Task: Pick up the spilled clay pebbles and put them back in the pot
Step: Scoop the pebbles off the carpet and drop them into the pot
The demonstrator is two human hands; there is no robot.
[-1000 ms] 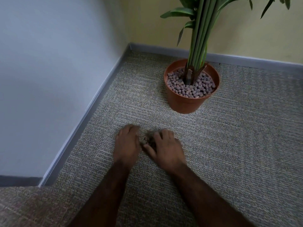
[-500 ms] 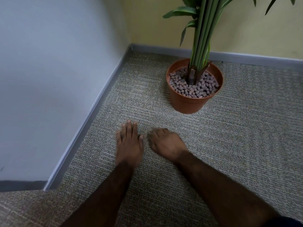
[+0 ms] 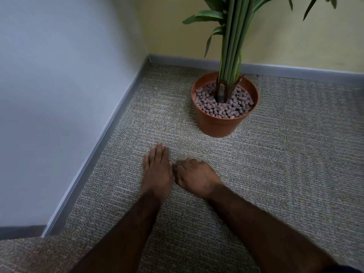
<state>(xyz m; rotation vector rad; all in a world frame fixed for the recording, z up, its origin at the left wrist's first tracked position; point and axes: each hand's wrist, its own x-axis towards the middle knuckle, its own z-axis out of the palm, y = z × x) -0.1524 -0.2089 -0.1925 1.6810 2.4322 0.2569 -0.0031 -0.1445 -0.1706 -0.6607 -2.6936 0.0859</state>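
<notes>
A terracotta pot (image 3: 218,126) stands on the carpet near the room corner, filled with grey-brown clay pebbles (image 3: 234,109) around green plant stems (image 3: 231,56). My left hand (image 3: 157,171) lies flat on the carpet in front of the pot, palm down, fingers straight and together. My right hand (image 3: 195,177) sits right beside it, touching it, with its fingers curled under into a loose fist. No spilled pebbles show on the carpet; whatever the right hand holds is hidden by its fingers.
A pale wall with a grey baseboard (image 3: 110,134) runs along the left. A yellow wall with its baseboard (image 3: 295,70) is behind the pot. Grey patterned carpet (image 3: 285,164) stretches to the right of the hands. Leaves hang over the pot.
A small heap of pebbles lay between my hands a second ago. My right hand has curled shut over that spot and the heap is no longer visible. My left hand has flattened.
</notes>
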